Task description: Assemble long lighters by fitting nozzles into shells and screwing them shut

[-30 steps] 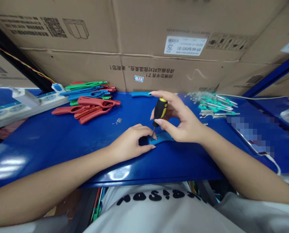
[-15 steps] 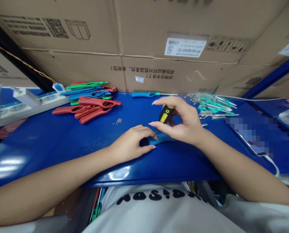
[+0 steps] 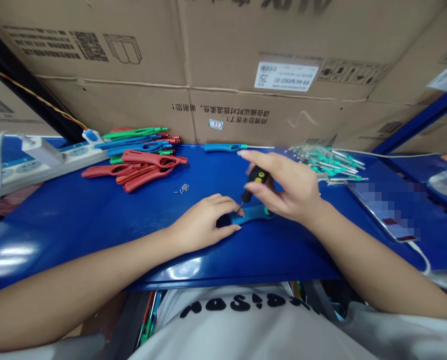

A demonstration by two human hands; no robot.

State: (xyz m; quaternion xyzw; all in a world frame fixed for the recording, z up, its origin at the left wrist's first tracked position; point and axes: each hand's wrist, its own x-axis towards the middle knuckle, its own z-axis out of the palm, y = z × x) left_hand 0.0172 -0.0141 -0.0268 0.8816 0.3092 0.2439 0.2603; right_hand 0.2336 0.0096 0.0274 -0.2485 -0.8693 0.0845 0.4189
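Observation:
My right hand (image 3: 293, 190) grips a screwdriver (image 3: 254, 182) with a black and yellow handle. Its thin shaft slants down to the near end of a blue lighter handle (image 3: 254, 213) lying on the table. My left hand (image 3: 208, 220) is closed around that same end, thumb on one side and fingers on the other, pressing it to the surface. A bit of green shows at the lighter's right end, partly behind my right hand. Left of the hands lies a small heap of screws (image 3: 184, 188).
Red, green and blue handle shells (image 3: 151, 162) are piled at the back left beside a power strip (image 3: 73, 155). Another blue lighter (image 3: 223, 147) with a metal rod lies against the cardboard box (image 3: 133, 105). Green-and-metal rod parts (image 3: 339, 165) and a phone (image 3: 384, 212) are at right.
The screwdriver handle has turned in my right hand, and the fingers have rolled around it. The right hand has shifted slightly, uncovering more of the blue lighter handle. My left hand stays put.

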